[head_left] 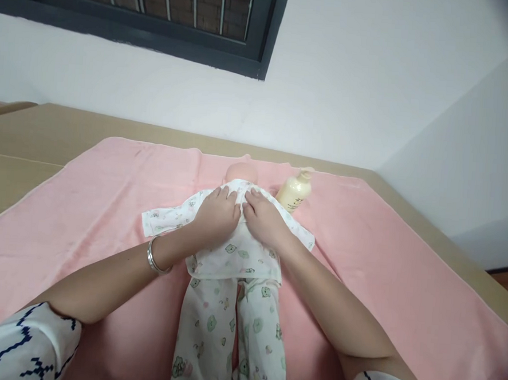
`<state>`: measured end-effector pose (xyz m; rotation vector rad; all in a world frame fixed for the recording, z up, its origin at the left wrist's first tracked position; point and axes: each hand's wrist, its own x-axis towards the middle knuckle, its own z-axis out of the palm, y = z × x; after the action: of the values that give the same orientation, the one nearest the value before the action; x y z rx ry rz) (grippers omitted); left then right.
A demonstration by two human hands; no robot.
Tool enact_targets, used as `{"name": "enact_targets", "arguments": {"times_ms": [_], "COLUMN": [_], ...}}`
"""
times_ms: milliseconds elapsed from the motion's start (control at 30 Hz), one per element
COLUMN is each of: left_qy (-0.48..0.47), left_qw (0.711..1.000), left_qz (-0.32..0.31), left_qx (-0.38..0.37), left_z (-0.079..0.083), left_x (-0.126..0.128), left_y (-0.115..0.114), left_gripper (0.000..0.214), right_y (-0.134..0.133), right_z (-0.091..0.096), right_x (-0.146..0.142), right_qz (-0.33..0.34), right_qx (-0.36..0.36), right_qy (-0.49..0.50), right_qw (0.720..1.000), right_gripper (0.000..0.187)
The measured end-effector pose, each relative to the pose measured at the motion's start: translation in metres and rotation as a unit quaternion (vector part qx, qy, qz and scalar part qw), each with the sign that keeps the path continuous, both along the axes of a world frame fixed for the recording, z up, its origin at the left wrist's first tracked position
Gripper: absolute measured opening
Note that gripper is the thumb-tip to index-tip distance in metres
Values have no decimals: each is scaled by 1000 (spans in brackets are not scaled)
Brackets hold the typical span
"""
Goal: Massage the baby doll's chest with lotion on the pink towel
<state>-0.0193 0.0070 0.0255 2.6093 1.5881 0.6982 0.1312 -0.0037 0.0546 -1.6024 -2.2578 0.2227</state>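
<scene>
A doll lies stretched out on a pink blanket (119,205), wearing a white long-sleeved shirt (236,256) and matching trousers (211,331) with small green prints. Only the rounded top of the doll's head (242,172) shows beyond the collar. My left hand (218,215) is on the upper left of the shirt, fingers bent and closed on the cloth near the neck. Close beside it, my right hand (264,215) holds the fabric just right of the middle, thumb and fingers drawn together. The fingertips and the cloth beneath them are partly hidden.
A cream pump bottle (296,191) leans to the right, next to the doll's shoulder. The blanket covers a wooden surface (20,135) that meets a white wall (329,91). A dark-framed window (263,36) with bars is above.
</scene>
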Motion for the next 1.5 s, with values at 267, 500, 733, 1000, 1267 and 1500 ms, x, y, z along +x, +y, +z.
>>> {"name": "enact_targets", "arguments": {"times_ms": [267, 500, 733, 1000, 1267, 1500], "left_qy": [-27, -162, -247, -344, -378, -360], "left_qw": [999, 986, 969, 937, 922, 930], "left_qz": [-43, 23, 26, -6, -21, -14], "left_qx": [-14, -34, -5, 55, 81, 75], "left_z": [-3, -25, -33, -42, -46, -46], "left_x": [-2, -2, 0, -3, -3, -3], "left_y": [4, 20, 13, 13, 12, 14], "left_gripper": [44, 48, 44, 51, 61, 61], "right_y": [-1, -25, -3, -10, -8, -7], "right_z": [-7, -8, 17, 11, -11, -20], "right_x": [-4, -17, 4, 3, -8, -11], "right_qz": [-31, 27, -21, -26, 1, 33], "right_qx": [18, 1, -51, 60, 97, 54], "right_qy": [-27, -79, -26, -11, 54, 21], "right_qw": [999, 997, 998, 998, 994, 998], "right_gripper": [48, 53, 44, 55, 48, 49]}}
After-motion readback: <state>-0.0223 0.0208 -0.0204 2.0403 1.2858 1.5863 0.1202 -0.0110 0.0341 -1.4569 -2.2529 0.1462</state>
